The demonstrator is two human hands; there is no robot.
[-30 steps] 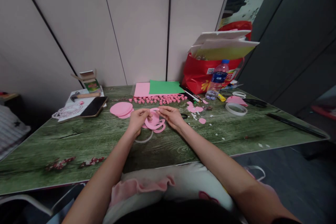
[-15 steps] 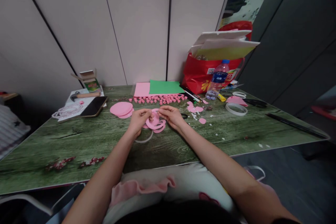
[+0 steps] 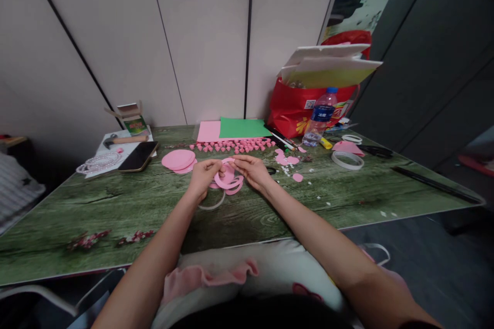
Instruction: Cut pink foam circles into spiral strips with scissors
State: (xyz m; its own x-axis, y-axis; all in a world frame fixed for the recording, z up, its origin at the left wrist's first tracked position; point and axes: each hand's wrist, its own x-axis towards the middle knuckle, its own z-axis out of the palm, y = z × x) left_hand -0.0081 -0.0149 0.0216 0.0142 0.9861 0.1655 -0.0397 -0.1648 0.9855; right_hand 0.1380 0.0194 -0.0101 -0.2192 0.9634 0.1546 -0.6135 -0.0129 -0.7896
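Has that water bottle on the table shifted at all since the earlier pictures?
No, the water bottle has not visibly shifted; it stands upright in front of the red bag, beside the yellow tube, as before.

Bare tabletop (image 3: 328, 205) fronts the right tape roll (image 3: 348, 160); bottle (image 3: 319, 117) blocks behind.

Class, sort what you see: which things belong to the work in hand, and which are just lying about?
Likely in the work:
- curled pink paper, between left hand and right hand
- matching pink discs
- small pink pieces

Probably just lying about:
- hammer
- phone
- bottle
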